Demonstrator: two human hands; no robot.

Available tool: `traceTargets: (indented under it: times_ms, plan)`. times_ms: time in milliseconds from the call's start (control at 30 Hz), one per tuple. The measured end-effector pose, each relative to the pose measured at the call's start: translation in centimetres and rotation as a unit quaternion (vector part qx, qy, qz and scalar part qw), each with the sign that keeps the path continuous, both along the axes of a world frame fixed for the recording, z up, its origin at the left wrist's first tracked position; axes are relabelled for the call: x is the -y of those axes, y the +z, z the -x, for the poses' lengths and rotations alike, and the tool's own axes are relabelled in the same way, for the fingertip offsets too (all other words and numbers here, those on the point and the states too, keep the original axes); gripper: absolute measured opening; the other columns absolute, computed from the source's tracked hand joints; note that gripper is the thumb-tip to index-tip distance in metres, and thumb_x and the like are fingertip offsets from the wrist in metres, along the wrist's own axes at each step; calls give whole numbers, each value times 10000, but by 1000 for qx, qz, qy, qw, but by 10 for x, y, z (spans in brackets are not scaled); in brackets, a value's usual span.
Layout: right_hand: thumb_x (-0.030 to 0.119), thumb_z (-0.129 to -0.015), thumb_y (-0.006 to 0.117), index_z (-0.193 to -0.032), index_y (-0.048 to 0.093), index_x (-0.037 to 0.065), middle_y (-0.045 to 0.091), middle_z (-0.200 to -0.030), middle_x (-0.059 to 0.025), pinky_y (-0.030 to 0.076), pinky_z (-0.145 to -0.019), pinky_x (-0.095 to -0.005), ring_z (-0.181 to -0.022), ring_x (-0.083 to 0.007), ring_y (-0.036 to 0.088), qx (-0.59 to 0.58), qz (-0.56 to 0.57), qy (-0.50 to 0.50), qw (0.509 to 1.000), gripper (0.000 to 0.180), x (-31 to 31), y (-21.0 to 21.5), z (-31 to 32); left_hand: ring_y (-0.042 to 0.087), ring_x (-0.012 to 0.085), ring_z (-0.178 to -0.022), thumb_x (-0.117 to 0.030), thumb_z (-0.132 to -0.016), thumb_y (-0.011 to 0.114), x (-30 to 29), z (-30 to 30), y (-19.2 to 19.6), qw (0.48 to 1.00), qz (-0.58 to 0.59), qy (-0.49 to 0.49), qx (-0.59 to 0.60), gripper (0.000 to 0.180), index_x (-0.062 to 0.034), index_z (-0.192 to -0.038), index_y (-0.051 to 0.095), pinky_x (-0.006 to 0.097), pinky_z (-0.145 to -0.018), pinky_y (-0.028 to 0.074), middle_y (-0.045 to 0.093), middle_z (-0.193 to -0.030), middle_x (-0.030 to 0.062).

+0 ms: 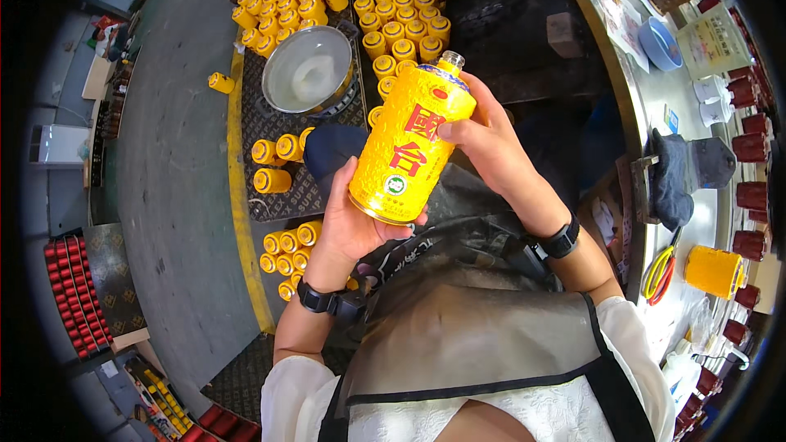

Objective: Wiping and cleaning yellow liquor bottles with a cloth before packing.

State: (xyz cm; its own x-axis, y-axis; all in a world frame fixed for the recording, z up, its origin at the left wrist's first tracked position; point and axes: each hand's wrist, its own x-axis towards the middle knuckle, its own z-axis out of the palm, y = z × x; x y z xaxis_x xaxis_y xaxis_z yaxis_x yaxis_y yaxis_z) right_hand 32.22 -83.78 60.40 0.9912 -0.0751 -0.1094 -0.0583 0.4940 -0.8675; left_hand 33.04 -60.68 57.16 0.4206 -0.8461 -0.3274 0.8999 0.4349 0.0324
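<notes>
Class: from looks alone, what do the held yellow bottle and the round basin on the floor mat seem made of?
Yellow bottle: probably glazed ceramic or coated glass; glossy, embossed surface with highlights. Basin: likely bare metal, perhaps steel; grey, dull sheen, thin rim.

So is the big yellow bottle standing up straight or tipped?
Tipped. The yellow bottle leans, neck up-right, base lower-left, held between the left hand and right hand.

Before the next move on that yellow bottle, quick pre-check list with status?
1. Left hand supports the base of the yellow bottle: ok.
2. Right hand holds it near the shoulder: ok.
3. Two-handed grip, bottle tilted, clear of the apron: ok.
4. Cap seated on the neck: cannot tell.
5. Metal basin on the mat, nothing inside that I can make out: ok.
6. Yellow bottles on the floor stand grouped: ok.
</notes>
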Motion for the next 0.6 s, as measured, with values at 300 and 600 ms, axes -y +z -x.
traceTargets:
  times_ms: [300,600]
  plan:
    - [62,-753,715,-1444,335,2,581,-1250,-124,431,-1039,-341,-1183,-218,572,-1,-35,-1,999,792,-4,-5,4,632,526,-1006,-699,-909,424,-2,4,1,997,-63,1,33,888,1,-1450,363,545,-718,617,543,-1231,382]
    - [42,-762,678,-1479,295,47,555,-1299,-118,445,-1053,-375,-1222,-227,561,36,-7,20,999,813,-7,-9,5,647,505,-974,-712,-914,387,-4,4,5,995,-84,15,53,889,0,-1447,370,525,-709,622,554,-1210,375]
